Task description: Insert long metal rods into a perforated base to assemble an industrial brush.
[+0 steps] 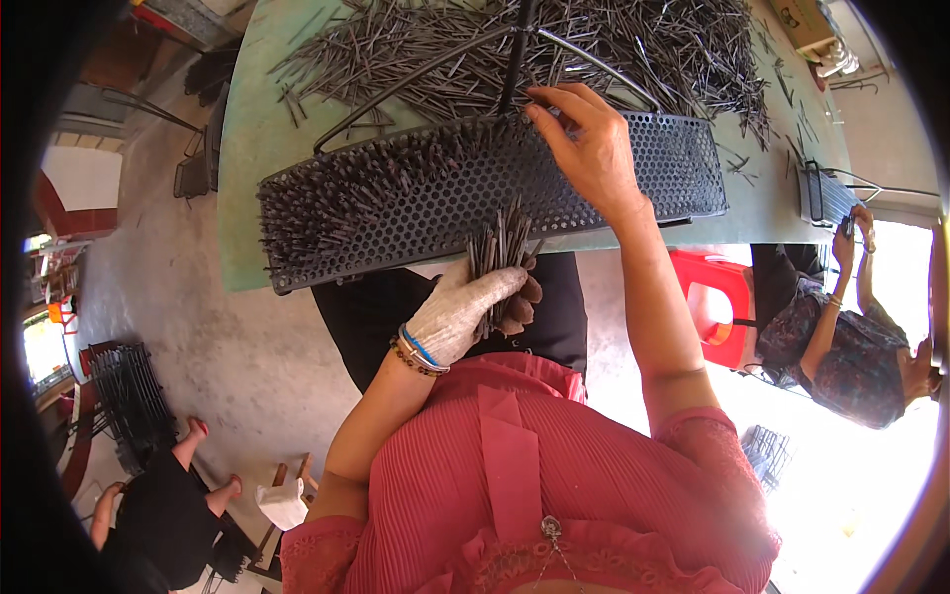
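My left hand (465, 307), in a white knitted glove with brown fingertips, is wrapped round a bundle of thin dark metal rods (507, 243). It is just below the near edge of a long black perforated rack (633, 163). Many similar rods (336, 198) stand upright in the holes of the rack's left part and along its far edge; the right part shows bare holes. My bare right hand (589, 144) is over the rack's far edge, thumb and fingertips drawn together by the last standing rods. Whatever is between those fingertips is too small to make out.
A large heap of loose rods (435, 59) covers the far part of the green table (247, 228). A black frame handle (520, 59) rises from the rack. At right, another person (841, 337) handles a second rack (826, 198). A red stool (727, 337) stands below the table.
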Tool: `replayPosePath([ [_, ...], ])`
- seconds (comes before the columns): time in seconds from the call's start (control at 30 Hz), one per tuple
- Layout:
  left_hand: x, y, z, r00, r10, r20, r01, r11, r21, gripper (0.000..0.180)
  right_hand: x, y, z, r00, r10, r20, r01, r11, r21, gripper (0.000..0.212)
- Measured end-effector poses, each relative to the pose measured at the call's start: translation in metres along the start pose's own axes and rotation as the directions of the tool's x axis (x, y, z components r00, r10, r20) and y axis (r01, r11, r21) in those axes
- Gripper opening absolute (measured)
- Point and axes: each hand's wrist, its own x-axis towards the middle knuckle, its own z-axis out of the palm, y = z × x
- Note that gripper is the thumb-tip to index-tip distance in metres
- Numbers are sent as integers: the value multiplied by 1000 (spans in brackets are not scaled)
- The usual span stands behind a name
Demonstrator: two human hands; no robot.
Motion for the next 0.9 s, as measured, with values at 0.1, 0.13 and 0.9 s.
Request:
replayPosePath([
  [0.1,-5,5,4,999,29,-24,-29,1000,3,27,-7,-2,-7,999,38,1,-38,999,35,16],
  [0.13,-6,7,4,999,29,-24,-29,1000,2,27,-11,-6,-11,994,97,49,-101,990,94,17],
  [0.9,-2,2,2,985,156,-71,-159,986,-38,25,-60,-26,-18,838,447,312,-528,521,671,21],
])
